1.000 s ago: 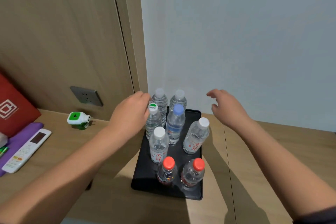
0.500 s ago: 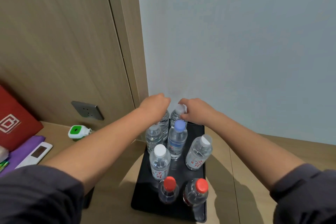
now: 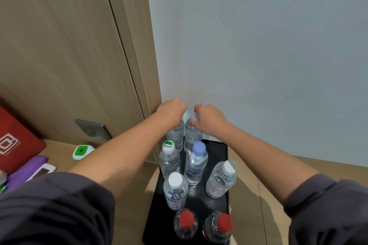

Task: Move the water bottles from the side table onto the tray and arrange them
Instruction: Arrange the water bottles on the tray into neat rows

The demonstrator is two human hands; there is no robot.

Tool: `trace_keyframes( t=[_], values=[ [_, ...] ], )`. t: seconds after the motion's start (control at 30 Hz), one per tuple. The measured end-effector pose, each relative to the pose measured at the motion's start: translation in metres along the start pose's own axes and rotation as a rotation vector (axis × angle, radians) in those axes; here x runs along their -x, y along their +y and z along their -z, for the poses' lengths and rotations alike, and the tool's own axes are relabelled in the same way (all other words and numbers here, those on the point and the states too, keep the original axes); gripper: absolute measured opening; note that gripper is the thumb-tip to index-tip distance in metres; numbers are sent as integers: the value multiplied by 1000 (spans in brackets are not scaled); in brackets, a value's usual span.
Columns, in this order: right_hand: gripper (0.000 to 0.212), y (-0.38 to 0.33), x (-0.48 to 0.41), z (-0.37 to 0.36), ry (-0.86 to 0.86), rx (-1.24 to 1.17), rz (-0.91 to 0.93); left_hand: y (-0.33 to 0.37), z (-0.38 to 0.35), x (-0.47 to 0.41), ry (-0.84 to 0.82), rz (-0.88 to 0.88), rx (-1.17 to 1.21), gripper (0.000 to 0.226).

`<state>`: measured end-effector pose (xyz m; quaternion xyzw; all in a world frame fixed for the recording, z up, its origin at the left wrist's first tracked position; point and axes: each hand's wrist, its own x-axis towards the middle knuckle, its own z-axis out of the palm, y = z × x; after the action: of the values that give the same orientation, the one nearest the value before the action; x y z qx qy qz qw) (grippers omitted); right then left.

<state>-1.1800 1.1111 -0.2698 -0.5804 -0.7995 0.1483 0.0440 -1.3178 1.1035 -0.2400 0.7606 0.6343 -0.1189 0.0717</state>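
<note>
Together — hands point(image 3: 171, 111) point(image 3: 209, 119) atop rear bottles point(image 3: 176, 135) point(image 3: 192, 137).

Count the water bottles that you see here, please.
8. The left hand grips the back-left bottle, the right hand the back-right bottle; next the green-capped bottle and blue-capped bottle; two white-capped bottles; two red-capped bottles nearest. None seems hidden.

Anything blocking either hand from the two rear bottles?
Nothing visible. The left hand grips the top of the rear left bottle, and the right hand pinches the cap of the rear right bottle. The other six bottles stand nearer on the tray.
</note>
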Motion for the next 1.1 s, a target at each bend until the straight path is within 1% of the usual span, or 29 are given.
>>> trace_keyframes(
  t=[0.1, 0.23, 0.37, 0.5, 0.67, 0.8, 0.87, 0.97, 1.1],
  values=[
    [35, -2, -14, 1, 42, -40, -11, -1, 6, -6, 25, 27, -23, 23],
    [32, -5, -19, -5, 71, -86, -23, -2, 7, -11, 45, 44, -63, 25],
    [36, -3, -16, -9, 97, -108, -49, -4, 4, -17, 55, 40, -82, 25],
    [37, -3, -11, -12, 77, -100, -47, -2, -3, -17, 49, 41, -86, 30],
    [45, 0, -8, -9, 27, -156, -86, -1, -9, -16, 31, 31, -76, 33],
    [32, 0, -10, -11, -91, -178, -132, -2, -8, -15, 36, 39, -70, 32],
    [29, 1, -13, -11, -130, -206, -156, -1, -8, -15, 51, 36, -72, 32],
    [19, 0, -14, -12, -92, -285, -181, 0, -9, -14, 68, 30, -82, 30],
    [21, -1, -13, -17, -23, -360, -201, -2, -9, -16, 82, 15, -90, 29]
  ],
)
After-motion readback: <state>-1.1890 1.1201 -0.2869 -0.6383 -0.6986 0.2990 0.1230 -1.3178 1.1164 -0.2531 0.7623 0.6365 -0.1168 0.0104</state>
